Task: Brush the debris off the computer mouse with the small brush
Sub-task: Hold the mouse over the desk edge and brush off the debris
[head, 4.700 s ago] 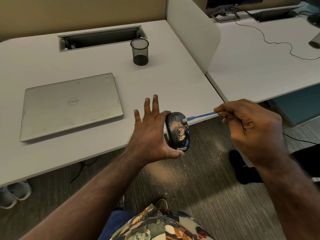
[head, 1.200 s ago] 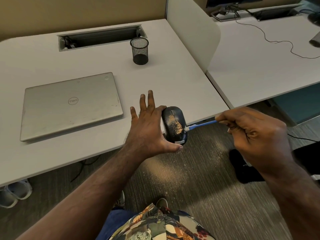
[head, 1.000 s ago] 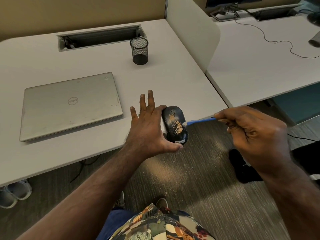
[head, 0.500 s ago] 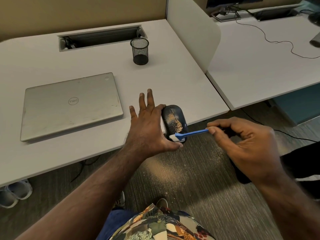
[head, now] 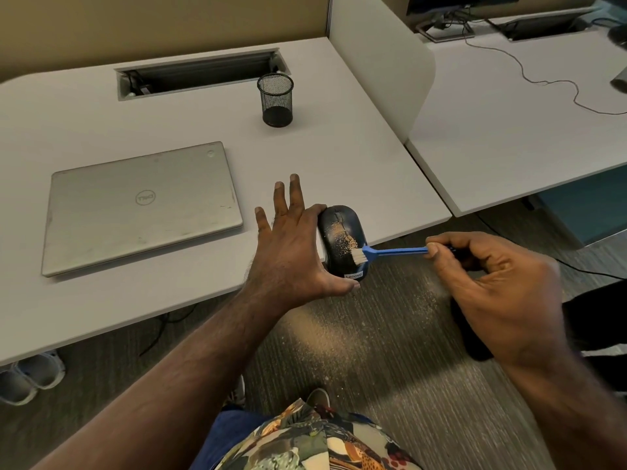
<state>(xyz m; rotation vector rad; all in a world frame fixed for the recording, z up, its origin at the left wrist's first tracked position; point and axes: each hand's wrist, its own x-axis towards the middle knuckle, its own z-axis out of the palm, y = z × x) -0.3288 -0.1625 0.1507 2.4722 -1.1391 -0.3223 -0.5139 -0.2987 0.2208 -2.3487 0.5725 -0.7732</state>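
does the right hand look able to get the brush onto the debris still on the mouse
Probably yes. The right hand pinches the brush, whose bristles already touch the mouse just below the debris. The left hand grips only the mouse's side and rear, leaving its top open.

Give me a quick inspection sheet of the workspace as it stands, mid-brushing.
Surface: white desk, bare around the items; a cable tray slot at its far side.
Job's things: black mouse held at the desk's near edge, tan debris on its top; blue small brush, white bristles on the mouse.
Clutter: closed silver laptop; upright mesh pen cup.
Grippers: left hand grips the mouse between thumb and forefinger; right hand pinches the brush handle.
Cables: one cable across the neighbouring desk.
Surroundings: carpet dusted with fallen debris; shoes under the desk.
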